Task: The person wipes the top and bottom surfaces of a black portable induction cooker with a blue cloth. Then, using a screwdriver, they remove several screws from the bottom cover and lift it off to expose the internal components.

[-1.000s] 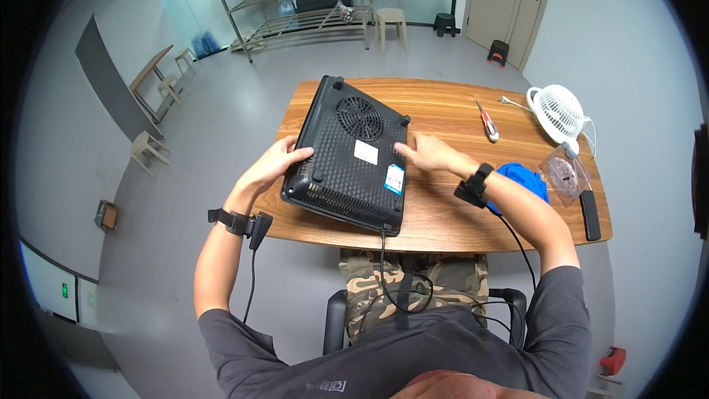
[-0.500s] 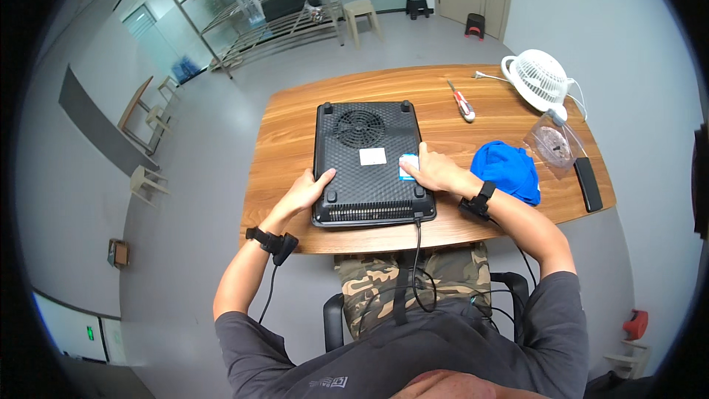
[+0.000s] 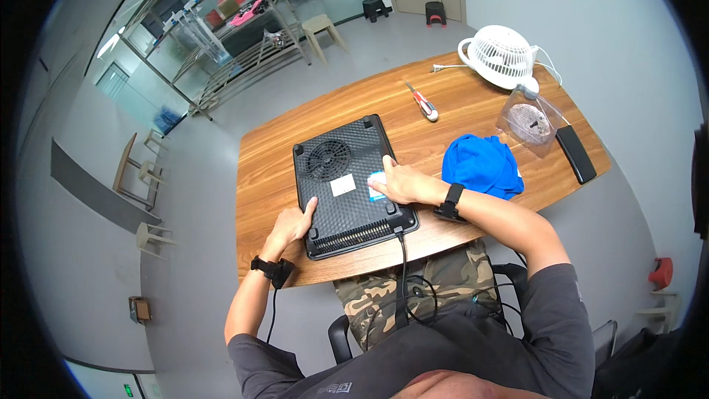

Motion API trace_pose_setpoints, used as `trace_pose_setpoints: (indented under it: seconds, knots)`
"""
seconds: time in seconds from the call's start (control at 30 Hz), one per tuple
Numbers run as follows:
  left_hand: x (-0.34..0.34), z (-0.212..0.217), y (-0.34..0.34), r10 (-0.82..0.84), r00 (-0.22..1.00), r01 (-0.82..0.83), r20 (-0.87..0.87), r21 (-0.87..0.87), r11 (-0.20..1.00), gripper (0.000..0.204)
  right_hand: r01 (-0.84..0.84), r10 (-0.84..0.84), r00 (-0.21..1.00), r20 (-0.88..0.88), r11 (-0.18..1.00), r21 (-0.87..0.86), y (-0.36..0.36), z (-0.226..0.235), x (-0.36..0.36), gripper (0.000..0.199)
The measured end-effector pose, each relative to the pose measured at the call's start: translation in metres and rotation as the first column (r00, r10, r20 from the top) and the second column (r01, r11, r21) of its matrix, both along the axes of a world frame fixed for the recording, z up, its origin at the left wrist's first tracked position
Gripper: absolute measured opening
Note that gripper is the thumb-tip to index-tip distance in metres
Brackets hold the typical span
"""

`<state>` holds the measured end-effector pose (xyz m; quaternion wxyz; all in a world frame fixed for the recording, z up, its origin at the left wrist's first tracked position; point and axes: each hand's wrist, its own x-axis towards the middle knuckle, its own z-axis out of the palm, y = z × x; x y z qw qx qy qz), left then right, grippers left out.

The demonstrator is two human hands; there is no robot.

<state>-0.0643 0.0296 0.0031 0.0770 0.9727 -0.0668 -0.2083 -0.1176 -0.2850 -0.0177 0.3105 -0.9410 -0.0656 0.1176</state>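
Observation:
A black induction cooker (image 3: 353,205) lies upside down on the wooden table, its round fan grille at the far end and a row of vents near me. My left hand (image 3: 294,223) grips its left edge, thumb resting on the underside. On the right edge, my right hand (image 3: 402,179) holds the cooker, partly covering a blue-and-white sticker (image 3: 377,192). A white label (image 3: 343,185) sits near the middle of the underside. From the near edge a black power cord (image 3: 404,273) hangs down over my lap.
Right of the cooker lies a crumpled blue cloth (image 3: 484,166). Farther off are a red-and-white screwdriver (image 3: 425,106) and a white fan-like appliance (image 3: 502,55). A clear plastic container (image 3: 528,124) with small dark pieces sits beside a black flat slab (image 3: 575,154) at the table's right edge.
The whole view has tilted, so the table and everything on it appear turned and shifted left. Both hands keep the same hold on the cooker.

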Motion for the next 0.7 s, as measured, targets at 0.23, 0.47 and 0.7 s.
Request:
trace_pose_setpoints:
  seconds: [0.23, 0.47, 0.7]
  knots:
    - [0.011, -0.006, -0.013, -0.016, 0.999, 0.016, 0.032, -0.018, 1.0, 0.104, 0.024, -0.027, 0.999, -0.038, 0.997, -0.075, -0.011, 0.003, 0.015, 0.077]
    - [0.011, -0.009, -0.016, -0.062, 0.992, 0.061, 0.112, 0.016, 0.998, 0.102, -0.008, 0.007, 1.0, -0.003, 0.992, -0.128, -0.014, -0.015, 0.027, 0.079]
    - [0.006, -0.012, -0.011, -0.032, 0.994, 0.03, 0.105, 0.019, 0.999, 0.105, 0.021, -0.026, 0.999, -0.023, 0.976, -0.215, -0.035, 0.019, 0.032, 0.077]
